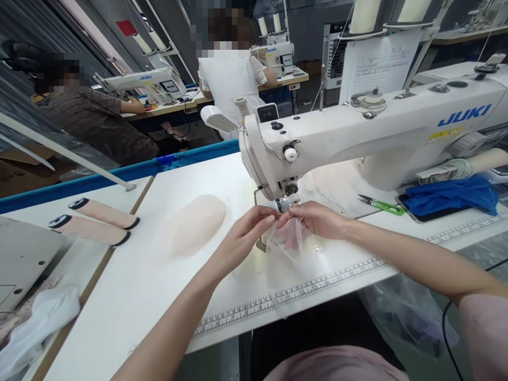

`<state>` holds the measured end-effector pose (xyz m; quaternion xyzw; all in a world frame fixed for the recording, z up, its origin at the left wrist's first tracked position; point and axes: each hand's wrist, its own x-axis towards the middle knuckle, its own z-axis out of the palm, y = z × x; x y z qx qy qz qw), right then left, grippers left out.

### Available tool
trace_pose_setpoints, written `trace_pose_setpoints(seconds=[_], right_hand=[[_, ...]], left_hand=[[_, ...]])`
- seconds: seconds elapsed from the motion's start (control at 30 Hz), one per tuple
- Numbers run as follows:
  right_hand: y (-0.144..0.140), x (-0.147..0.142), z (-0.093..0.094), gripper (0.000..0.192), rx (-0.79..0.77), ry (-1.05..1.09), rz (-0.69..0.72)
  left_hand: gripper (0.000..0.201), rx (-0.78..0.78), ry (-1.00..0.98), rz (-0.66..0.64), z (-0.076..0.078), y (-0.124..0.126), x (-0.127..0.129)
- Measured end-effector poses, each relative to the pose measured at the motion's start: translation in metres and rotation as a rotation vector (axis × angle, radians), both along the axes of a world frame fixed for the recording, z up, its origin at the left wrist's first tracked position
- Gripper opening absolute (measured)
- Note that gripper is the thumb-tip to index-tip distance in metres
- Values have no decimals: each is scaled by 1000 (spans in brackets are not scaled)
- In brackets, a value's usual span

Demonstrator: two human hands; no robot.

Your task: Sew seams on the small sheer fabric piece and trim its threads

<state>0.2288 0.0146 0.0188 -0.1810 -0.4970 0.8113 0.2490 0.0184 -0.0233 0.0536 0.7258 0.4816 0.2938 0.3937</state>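
On the white worktop (146, 296), a sewing machine (337, 137) stands toward the far edge, sheer material (283, 262) drapes from its needle end toward the ruler-marked near edge, the left hand (248, 230) and right hand (323, 218) pinch its top between narrowed fingertips, and green-handled snips (384, 205) lie inward from that near edge.

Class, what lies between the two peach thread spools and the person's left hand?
In the head view, a pale peach, rounded piece lies between the spools and the left hand.
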Motion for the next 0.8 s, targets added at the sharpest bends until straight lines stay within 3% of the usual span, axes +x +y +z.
trace_pose_setpoints(seconds=[0.1,0.2,0.37,0.5,0.6,0.7,0.8], right_hand=[[0,0,-1,20,16,18,9],[1,1,-4,20,28,32,3],[-7,2,-4,10,127,-9,10],[-21,-14,3,20,297,-161,4],[-23,-46,12,36,456,-271,16],[-9,-95,20,54,555,-247,-52],[19,-145,18,68,468,-185,-140]], left_hand=[[41,-273,-89,-151,-13,14,4],[38,-396,-113,-186,-16,18,-2],[29,-684,-108,-173,-9,-1,-44],[34,-536,-308,84,-7,-31,-86],[35,-350,-357,290,-3,-35,-116],[30,-148,-348,479,3,-13,-148],[30,-22,-266,600,4,25,-177]])
